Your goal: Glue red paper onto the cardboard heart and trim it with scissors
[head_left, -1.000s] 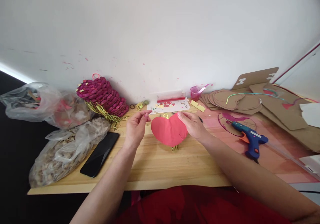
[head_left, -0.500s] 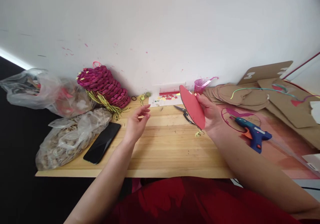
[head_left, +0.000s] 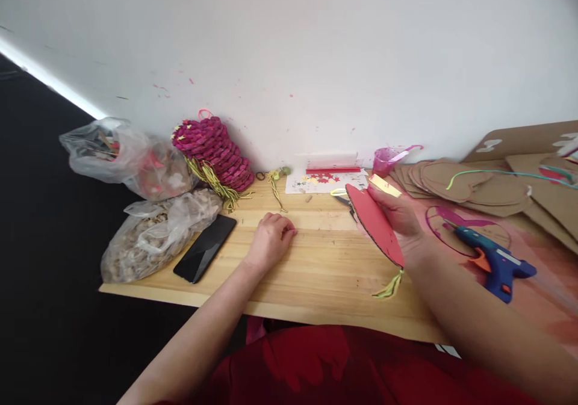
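My right hand point(head_left: 400, 215) grips a red cardboard cutout point(head_left: 377, 221), tilted so that one flat face and its dark edge show. From its lower end hangs a yellow-green yarn tassel point(head_left: 389, 287). Partly hidden behind the cutout lie scissors point(head_left: 343, 201). My left hand point(head_left: 272, 239) rests low over the wooden table, its fingers curled and closed; whatever they may hold is hidden. A black phone point(head_left: 205, 248) lies to its left. Beyond the hands, small red and yellow paper stars point(head_left: 323, 179) are scattered on a white sheet point(head_left: 293, 187).
On the left stand plastic bags point(head_left: 153, 239) and a bundle of magenta braided pieces point(head_left: 217, 152) with yellow-green tassels. To the right are a blue glue gun point(head_left: 499, 263), stacked cardboard cutouts point(head_left: 445, 181) and a pink cup point(head_left: 383, 161) by the wall.
My left hand has gone down to the table and its fingers have curled in. My right hand has lowered the red cutout slightly, and its tassel now hangs in view. The view has shifted left.
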A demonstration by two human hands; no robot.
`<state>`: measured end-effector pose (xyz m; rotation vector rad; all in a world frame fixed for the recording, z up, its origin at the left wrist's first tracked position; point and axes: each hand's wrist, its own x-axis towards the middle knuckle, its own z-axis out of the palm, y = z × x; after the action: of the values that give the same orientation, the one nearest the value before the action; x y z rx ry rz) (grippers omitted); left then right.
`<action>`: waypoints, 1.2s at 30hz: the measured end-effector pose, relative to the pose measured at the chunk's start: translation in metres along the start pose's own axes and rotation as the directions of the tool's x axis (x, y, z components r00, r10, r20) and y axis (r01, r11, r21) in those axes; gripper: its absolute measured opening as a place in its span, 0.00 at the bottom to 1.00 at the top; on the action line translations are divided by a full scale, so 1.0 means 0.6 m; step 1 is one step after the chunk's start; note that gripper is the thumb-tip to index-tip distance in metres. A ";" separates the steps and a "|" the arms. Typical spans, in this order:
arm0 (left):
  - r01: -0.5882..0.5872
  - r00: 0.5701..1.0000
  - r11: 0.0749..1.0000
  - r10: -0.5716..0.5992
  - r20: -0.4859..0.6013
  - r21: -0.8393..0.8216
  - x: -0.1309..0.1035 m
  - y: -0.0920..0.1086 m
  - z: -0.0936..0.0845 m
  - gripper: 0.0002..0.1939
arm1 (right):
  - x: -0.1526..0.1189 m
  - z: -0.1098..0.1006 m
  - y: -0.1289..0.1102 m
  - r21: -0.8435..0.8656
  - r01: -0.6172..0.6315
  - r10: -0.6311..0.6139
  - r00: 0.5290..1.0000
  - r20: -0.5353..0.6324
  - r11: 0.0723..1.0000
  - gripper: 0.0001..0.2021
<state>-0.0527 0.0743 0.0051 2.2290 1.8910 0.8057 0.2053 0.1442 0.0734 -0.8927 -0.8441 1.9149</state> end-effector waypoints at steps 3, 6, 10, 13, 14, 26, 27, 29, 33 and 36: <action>-0.041 0.999 0.998 0.042 -0.012 0.048 0.002 0.001 -0.004 0.05 | 0.001 0.000 0.005 0.056 -0.091 0.094 0.995 -0.040 0.994 0.07; 0.086 0.992 0.994 -0.079 -0.104 0.073 0.004 -0.023 -0.029 0.06 | 0.001 0.000 0.007 0.065 -0.120 0.123 0.991 -0.044 0.991 0.08; 0.330 0.924 0.944 -0.320 -0.208 0.013 -0.001 -0.078 -0.082 0.03 | -0.001 0.004 0.007 0.089 -0.105 0.110 0.993 -0.046 0.990 0.07; 0.406 0.891 0.912 -0.408 -0.201 -0.054 0.001 -0.107 -0.106 0.02 | -0.003 0.008 0.005 0.112 -0.118 0.129 0.987 -0.098 0.987 0.06; 0.414 0.891 0.909 -0.416 -0.182 -0.050 0.006 -0.111 -0.108 0.03 | -0.003 0.009 0.005 0.118 -0.132 0.144 0.984 -0.103 0.984 0.06; 0.433 0.898 0.874 -0.438 -0.028 0.219 0.142 -0.139 -0.072 0.11 | 0.010 0.009 0.021 0.112 -0.162 0.174 0.979 -0.104 0.980 0.08; 0.432 0.898 0.871 -0.440 -0.023 0.235 0.144 -0.138 -0.070 0.11 | 0.010 0.009 0.021 0.117 -0.158 0.170 0.980 -0.099 0.980 0.07; 0.424 0.900 0.868 -0.436 -0.011 0.260 0.143 -0.136 -0.068 0.11 | 0.008 0.009 0.020 0.126 -0.160 0.172 0.980 -0.099 0.979 0.05; 0.410 0.902 0.862 -0.432 0.009 0.300 0.143 -0.133 -0.063 0.11 | 0.008 0.007 0.020 0.123 -0.212 0.227 0.966 -0.125 0.969 0.07; 0.404 0.903 0.855 -0.429 0.007 0.326 0.145 -0.132 -0.058 0.10 | 0.011 0.003 0.021 0.120 -0.235 0.249 0.961 -0.119 0.965 0.08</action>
<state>-0.1315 0.1653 0.0300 1.8361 2.4813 0.3555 0.1959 0.1443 0.0622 -1.0875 -0.5698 2.0612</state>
